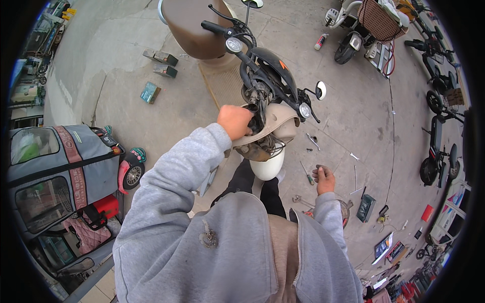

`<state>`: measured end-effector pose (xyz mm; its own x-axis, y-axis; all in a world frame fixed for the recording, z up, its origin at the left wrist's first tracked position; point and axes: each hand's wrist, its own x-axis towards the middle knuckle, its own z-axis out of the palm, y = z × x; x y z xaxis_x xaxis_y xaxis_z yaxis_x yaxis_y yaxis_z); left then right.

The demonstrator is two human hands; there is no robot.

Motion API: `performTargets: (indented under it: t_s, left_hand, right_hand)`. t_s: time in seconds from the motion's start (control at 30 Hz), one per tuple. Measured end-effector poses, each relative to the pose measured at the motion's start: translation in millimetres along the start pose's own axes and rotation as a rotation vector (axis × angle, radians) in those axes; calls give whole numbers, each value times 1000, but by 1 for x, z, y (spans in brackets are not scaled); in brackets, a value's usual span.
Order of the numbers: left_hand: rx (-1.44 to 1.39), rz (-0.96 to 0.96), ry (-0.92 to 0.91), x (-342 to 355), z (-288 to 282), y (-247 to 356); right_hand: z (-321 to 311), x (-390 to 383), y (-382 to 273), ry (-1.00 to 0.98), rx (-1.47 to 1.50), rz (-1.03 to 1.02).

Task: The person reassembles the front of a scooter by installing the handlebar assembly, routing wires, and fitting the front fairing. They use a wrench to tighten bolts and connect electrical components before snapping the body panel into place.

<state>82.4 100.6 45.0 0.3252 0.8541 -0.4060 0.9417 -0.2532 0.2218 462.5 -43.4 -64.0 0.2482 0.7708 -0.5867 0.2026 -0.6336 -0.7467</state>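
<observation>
A beige scooter with its front opened up stands before me. My left hand (235,122) is closed at the opening behind its beige front panel (274,122). Its fingertips go in among dark parts and loose wiring, so what they grip is hidden. The black handlebar (247,60) is turned aside, above a white front fender (268,166). My right hand (324,180) hangs apart from the scooter at the right, fingers half bent, with nothing visible in them. Below it on the ground lies a screwdriver (307,173), near a ratchet wrench (313,142) and an open-end wrench (354,156).
Several battery-like blocks (150,93) lie at the far left. A grey covered three-wheeler (40,174) stands close on my left. Other scooters (346,48) are parked at the right, with a spray can (320,41) nearby. A dark box (366,208) sits among scattered tools.
</observation>
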Motion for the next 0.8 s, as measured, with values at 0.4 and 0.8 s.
performTargets:
  t_s: [0.4,0.8]
  left_hand:
    - [-254,-72,440,-35,-17,13]
    - [-589,-262,585,-85,86,88]
  right_hand:
    - [4,-2,-4,-45,-4,29]
    - [-16,-11,-4,-46,-50,21]
